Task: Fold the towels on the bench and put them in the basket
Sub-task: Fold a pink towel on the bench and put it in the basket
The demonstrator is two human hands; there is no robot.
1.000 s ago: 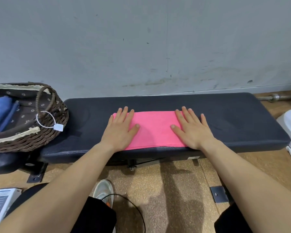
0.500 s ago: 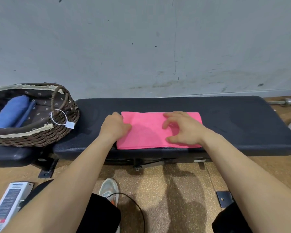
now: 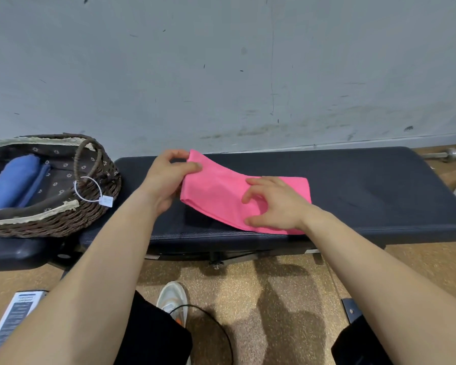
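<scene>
Basket: a brown wicker basket (image 3: 63, 222) with a dark flower-print lining stood at the left, on a separate black pad just beside the bench's left end.
Basket contents: a blue towel (image 3: 13, 180) lay inside along the left part, and bare lining showed to its right.
Basket handle: a loop handle stood up on the side facing the bench, with a white tag (image 3: 106, 201) hanging from it on a white cord.
Pink towel: a pink towel (image 3: 221, 191), folded into a long strip, lay across the middle of the bench (image 3: 379, 185). Its right end lay flat and its left end was raised off the pad.
Left hand: the left hand (image 3: 166, 177) pinched the towel's raised left end between thumb and fingers.
Right hand: the right hand (image 3: 277, 204) had its fingers spread and arched, with the tips and thumb pressing down on the towel's right half. The cloth between them lay flat.
Edges: the towel's near edge ran close to the bench's front edge, and its far edge stopped short of the back edge by the wall (image 3: 221, 75).
Open room: bare black pad stretched to the right of the towel. A shorter bare stretch lay between the left hand and the basket.
Floor: a white shoe (image 3: 171, 296) and a black cable (image 3: 221, 330) lay on the speckled floor below the bench.
</scene>
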